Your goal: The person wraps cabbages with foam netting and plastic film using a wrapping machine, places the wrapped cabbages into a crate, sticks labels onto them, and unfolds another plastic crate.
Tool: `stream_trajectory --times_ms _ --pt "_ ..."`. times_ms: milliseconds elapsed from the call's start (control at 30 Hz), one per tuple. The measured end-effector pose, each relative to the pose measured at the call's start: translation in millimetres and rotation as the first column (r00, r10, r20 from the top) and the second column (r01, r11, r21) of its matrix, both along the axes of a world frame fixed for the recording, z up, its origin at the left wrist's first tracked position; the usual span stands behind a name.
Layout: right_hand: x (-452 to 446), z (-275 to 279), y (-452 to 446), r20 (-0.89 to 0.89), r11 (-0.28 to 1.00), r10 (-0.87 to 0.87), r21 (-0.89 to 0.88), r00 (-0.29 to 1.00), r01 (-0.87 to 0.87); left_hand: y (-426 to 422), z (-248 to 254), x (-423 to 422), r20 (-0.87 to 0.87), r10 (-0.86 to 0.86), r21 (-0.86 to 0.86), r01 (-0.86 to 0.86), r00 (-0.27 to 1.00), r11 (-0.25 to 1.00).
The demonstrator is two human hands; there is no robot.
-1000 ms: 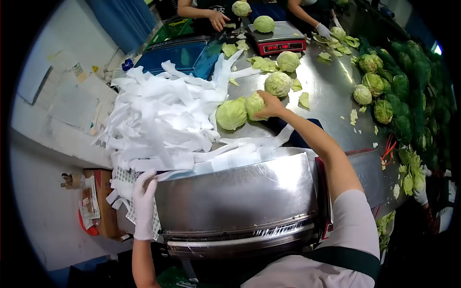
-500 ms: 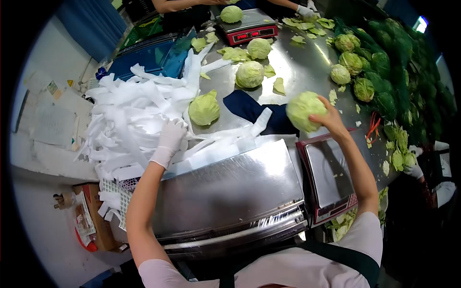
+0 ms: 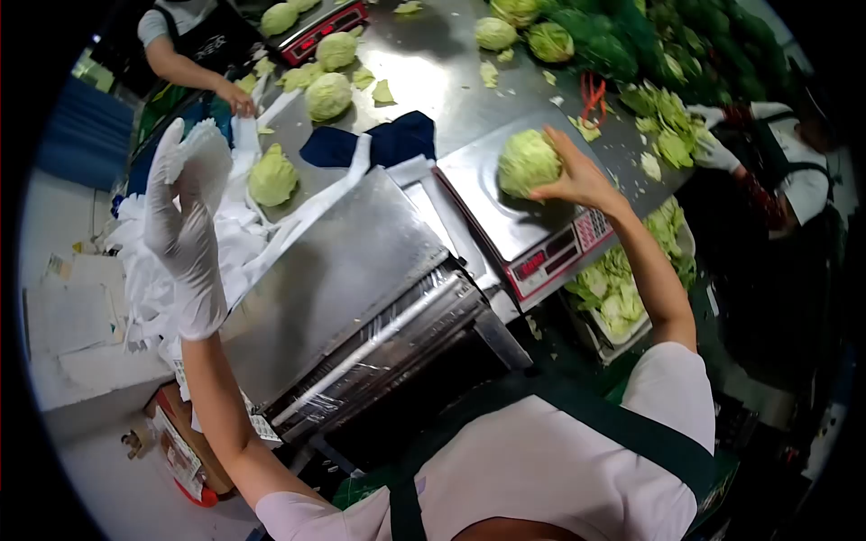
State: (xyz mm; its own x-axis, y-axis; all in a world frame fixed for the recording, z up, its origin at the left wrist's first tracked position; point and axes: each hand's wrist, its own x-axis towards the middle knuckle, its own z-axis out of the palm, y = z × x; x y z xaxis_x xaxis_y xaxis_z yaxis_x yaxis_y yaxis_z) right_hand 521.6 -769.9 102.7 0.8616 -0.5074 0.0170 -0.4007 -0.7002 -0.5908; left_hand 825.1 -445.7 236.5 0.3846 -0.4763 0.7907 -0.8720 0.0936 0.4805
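Observation:
My right hand point(image 3: 577, 176), bare, grips a pale green cabbage point(image 3: 528, 164) from its right side. The cabbage is at the metal plate of a digital scale point(image 3: 469, 176); whether its weight rests there I cannot tell. Red figures glow on the scale's display. My left hand point(image 3: 188, 243), in a white glove, is raised at the left, with a white foam piece point(image 3: 206, 167) between thumb and fingers. Behind and below it lies a heap of white foam strips point(image 3: 149, 279). Another cabbage point(image 3: 272, 176) sits right of that hand.
A metal-topped machine point(image 3: 334, 261) stands before me. Behind it lie a dark blue cloth point(image 3: 370, 144), more cabbages point(image 3: 328, 96) and a second scale point(image 3: 323, 32). A co-worker's hand point(image 3: 236, 97) reaches in at upper left; another person's gloved hand point(image 3: 717, 153) touches leaves at right.
My right hand has brought the cabbage onto or just over the scale plate. My left hand has risen from the foam heap with a white piece. The view has turned, and a co-worker's arm appears.

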Motion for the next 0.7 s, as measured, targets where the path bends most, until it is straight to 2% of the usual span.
stream_trajectory --times_ms 33,100,133,167,200,233,267,300,333,367,400,433,467,500,567,633,667,700 --pt "-2 16 10 0.092 0.999 0.009 -0.044 0.996 -0.005 1 6 -25 -0.171 -0.047 0.002 0.048 0.984 0.999" --pt "-4 29 27 0.303 0.995 0.016 -0.102 0.953 0.015 1 10 -73 -0.465 -0.067 0.128 0.142 0.883 0.981" --pt "-5 68 56 0.336 0.996 0.013 0.08 0.942 -0.042 -3 13 -108 -0.629 -0.027 0.215 0.208 0.777 0.954" --pt "-9 85 72 0.428 0.963 0.098 0.187 0.898 -0.195 -11 25 -140 -0.614 -0.019 0.391 0.325 0.789 0.861" --pt "-12 104 95 0.509 0.881 0.135 0.331 0.85 -0.338 -14 12 -157 -0.655 0.026 0.415 0.331 0.755 0.848" --pt "-15 115 112 0.563 0.863 0.225 0.265 0.795 -0.431 -23 5 -174 -0.72 -0.012 0.368 0.397 0.694 0.841" --pt "-13 113 124 0.608 0.864 0.236 0.225 0.758 -0.45 -29 -1 -183 -0.798 -0.017 0.318 0.445 0.603 0.837" --pt "-8 107 130 0.688 0.92 0.262 0.033 0.677 -0.39 -34 -6 -190 -0.864 -0.02 0.264 0.485 0.504 0.834" --pt "-3 101 132 0.71 0.953 0.257 -0.075 0.656 -0.293 -40 -7 -197 -0.878 -0.061 0.181 0.448 0.474 0.876" --pt "1 96 130 0.731 0.966 0.257 -0.18 0.632 -0.185 -44 -9 -199 -0.863 -0.022 0.202 0.386 0.505 0.9" --pt "5 90 129 0.764 0.979 0.145 -0.019 0.629 -0.203 -48 -16 -201 -0.939 -0.174 -0.044 0.4 0.296 0.915" --pt "5 86 128 0.77 0.98 0.143 -0.022 0.622 -0.199 -52 -21 -204 -0.94 -0.333 -0.285 0.359 0.078 0.889" --pt "4 82 127 0.751 0.977 0.036 0.112 0.66 -0.181 -57 -16 -220 -0.936 -0.344 -0.305 0.314 0.076 0.899" --pt "5 76 126 0.717 0.957 -0.067 0.243 0.694 -0.159 -62 -32 -218 -0.906 -0.42 -0.414 0.294 -0.048 0.862" --pt "7 55 128 0.767 0.988 0.056 0.049 0.639 -0.146 -67 -63 -223 -0.901 -0.428 -0.418 0.398 -0.068 0.817" --pt "0 43 133 0.743 0.996 0.091 -0.067 0.663 -0.062 -78 -73 -240 -0.912 -0.411 -0.396 0.26 0.006 0.881" --pt "-3 35 132 0.766 0.997 0.073 -0.038 0.639 -0.068 -75 -93 -233 -0.919 -0.395 -0.37 0.34 0.006 0.865" --pt "-4 29 132 0.815 0.997 0.051 -0.009 0.577 -0.076 -73 -99 -236 -0.962 -0.272 -0.257 0.311 0.004 0.915"
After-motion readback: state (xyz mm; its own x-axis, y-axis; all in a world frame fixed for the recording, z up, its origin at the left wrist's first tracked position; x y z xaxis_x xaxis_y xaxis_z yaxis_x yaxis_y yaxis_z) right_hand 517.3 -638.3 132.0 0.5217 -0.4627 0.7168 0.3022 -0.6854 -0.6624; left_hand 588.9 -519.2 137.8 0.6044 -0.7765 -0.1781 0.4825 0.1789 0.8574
